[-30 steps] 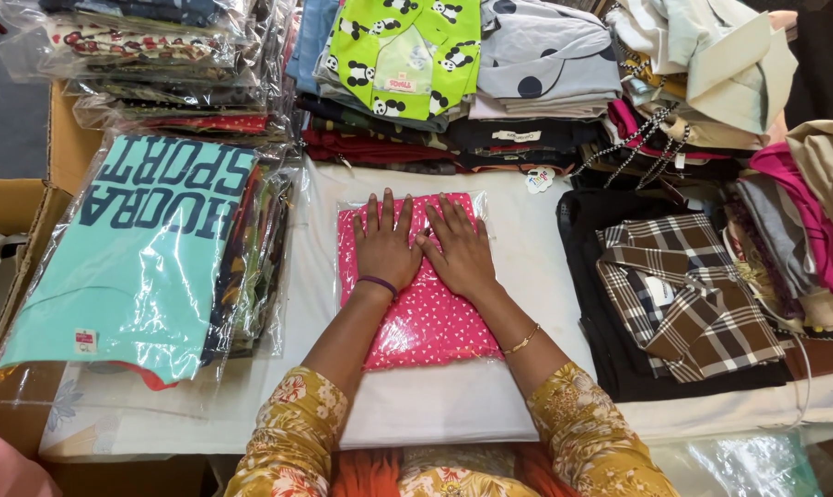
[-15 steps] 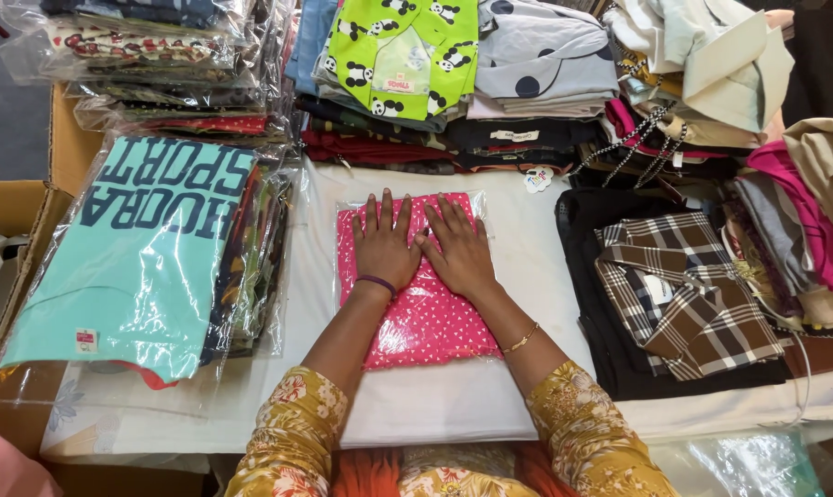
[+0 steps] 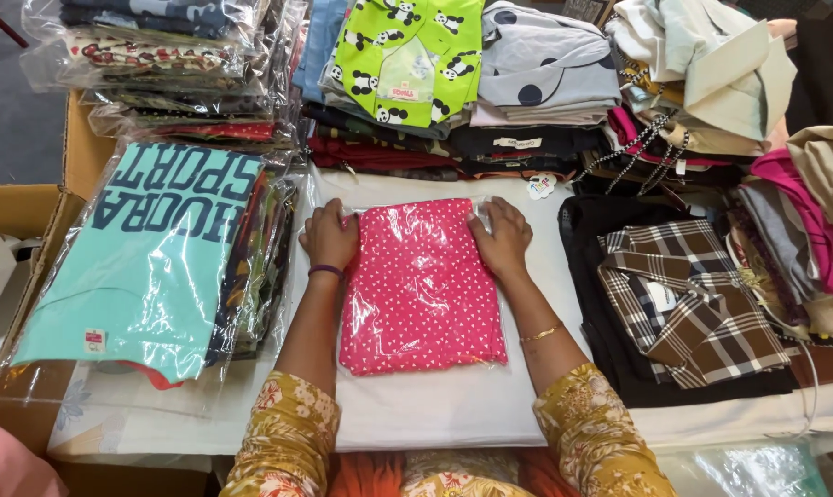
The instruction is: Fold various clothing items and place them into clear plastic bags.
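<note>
Both hands are pressing flat, fingers loose and clasping nothing: the left hand [image 3: 330,236] is resting on the upper left edge of the pink packet [image 3: 422,286], the right hand [image 3: 500,237] on its upper right edge. That packet (pink cloth with white dots, in clear plastic) is lying on a white sheet [image 3: 453,410]. A teal shirt [image 3: 145,258] in plastic is sitting to its left, a plaid shirt [image 3: 693,308] to its right, and a green panda shirt [image 3: 407,55] is topping a stack beyond.
</note>
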